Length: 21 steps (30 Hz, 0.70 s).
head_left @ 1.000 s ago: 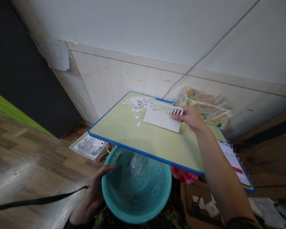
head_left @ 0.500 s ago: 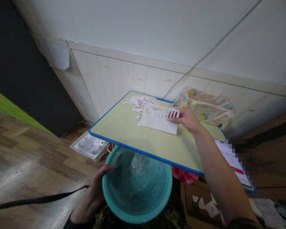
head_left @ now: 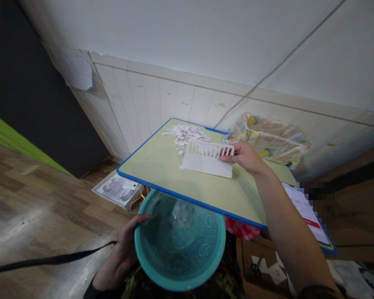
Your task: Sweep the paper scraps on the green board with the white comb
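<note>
A teal mesh basket (head_left: pixel 205 261) sits below the table's front edge, with some clear plastic-looking scraps inside. My left hand (head_left: pixel 129 236) grips its left rim, thumb over the edge. On the yellow-green table (head_left: pixel 149 166) with a blue border, my right hand (head_left: pixel 239 157) pinches the right end of a white slotted plate (head_left: pixel 208 162), tilted with its lower edge at the tabletop. Behind and left of the plate lies a pile of small white paper pieces (head_left: pixel 187 132), a few of them scattered toward the plate.
A patterned fabric-covered basket (head_left: pixel 268 139) stands at the table's back right. A phone (head_left: pixel 303 211) lies at the right edge. On the floor at left is a white box (head_left: pixel 112 189) with a cable. Scissors (head_left: pixel 256 268) and paper cards lie low right.
My right hand has drawn the white plate slightly toward the front of the table. My left hand keeps its hold on the basket rim.
</note>
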Each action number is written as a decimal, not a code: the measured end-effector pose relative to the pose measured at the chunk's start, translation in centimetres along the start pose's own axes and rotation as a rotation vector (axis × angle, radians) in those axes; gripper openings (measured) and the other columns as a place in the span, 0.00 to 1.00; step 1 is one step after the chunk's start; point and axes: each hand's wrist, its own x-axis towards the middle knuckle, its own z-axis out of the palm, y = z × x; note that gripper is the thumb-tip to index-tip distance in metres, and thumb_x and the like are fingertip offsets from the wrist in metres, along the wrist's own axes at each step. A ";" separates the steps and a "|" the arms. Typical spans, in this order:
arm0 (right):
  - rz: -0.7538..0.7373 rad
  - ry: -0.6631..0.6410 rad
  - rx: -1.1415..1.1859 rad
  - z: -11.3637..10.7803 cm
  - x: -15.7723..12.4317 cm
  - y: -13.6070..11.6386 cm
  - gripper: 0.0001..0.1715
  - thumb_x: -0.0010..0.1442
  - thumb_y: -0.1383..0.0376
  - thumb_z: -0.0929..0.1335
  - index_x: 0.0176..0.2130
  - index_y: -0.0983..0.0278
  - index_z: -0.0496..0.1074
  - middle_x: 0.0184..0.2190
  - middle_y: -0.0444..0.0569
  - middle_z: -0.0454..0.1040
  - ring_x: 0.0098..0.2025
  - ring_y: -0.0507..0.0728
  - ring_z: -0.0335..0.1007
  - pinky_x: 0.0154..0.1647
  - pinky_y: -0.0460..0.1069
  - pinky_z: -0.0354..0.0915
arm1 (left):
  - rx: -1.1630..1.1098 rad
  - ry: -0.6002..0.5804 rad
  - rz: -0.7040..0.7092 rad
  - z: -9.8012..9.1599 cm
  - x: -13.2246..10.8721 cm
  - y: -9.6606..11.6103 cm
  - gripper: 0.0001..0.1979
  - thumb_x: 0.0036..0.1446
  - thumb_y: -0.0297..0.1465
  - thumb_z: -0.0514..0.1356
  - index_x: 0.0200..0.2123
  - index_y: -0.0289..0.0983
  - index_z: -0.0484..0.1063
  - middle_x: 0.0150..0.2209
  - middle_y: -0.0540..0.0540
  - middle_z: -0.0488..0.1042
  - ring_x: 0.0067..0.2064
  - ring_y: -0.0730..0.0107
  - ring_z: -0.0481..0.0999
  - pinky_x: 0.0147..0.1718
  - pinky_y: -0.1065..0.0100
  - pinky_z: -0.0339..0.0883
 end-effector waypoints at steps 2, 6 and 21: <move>0.010 -0.043 -0.024 -0.5 -0.2 -0.3 0.20 0.42 0.54 0.82 0.32 0.65 0.84 0.30 0.48 0.83 0.31 0.58 0.76 0.33 0.50 0.69 | 0.044 0.030 0.050 0.1 0.0 0.0 0.09 0.59 0.22 0.63 0.29 0.29 0.84 0.25 0.42 0.85 0.25 0.60 0.83 0.28 0.63 0.80; 0.027 -0.047 -0.027 -1.8 -0.8 -0.8 0.19 0.41 0.54 0.82 0.32 0.63 0.84 0.31 0.48 0.84 0.32 0.58 0.77 0.34 0.50 0.70 | 0.068 0.054 0.064 0.6 -0.3 0.2 0.11 0.58 0.21 0.62 0.25 0.30 0.83 0.23 0.41 0.84 0.23 0.62 0.82 0.25 0.66 0.78; -0.006 -0.020 -0.032 -0.5 -0.1 0.1 0.21 0.44 0.53 0.81 0.33 0.65 0.84 0.31 0.48 0.83 0.32 0.59 0.77 0.35 0.51 0.71 | 0.061 0.009 0.008 1.2 -0.8 0.3 0.10 0.57 0.22 0.64 0.25 0.30 0.83 0.24 0.41 0.85 0.23 0.61 0.82 0.27 0.65 0.79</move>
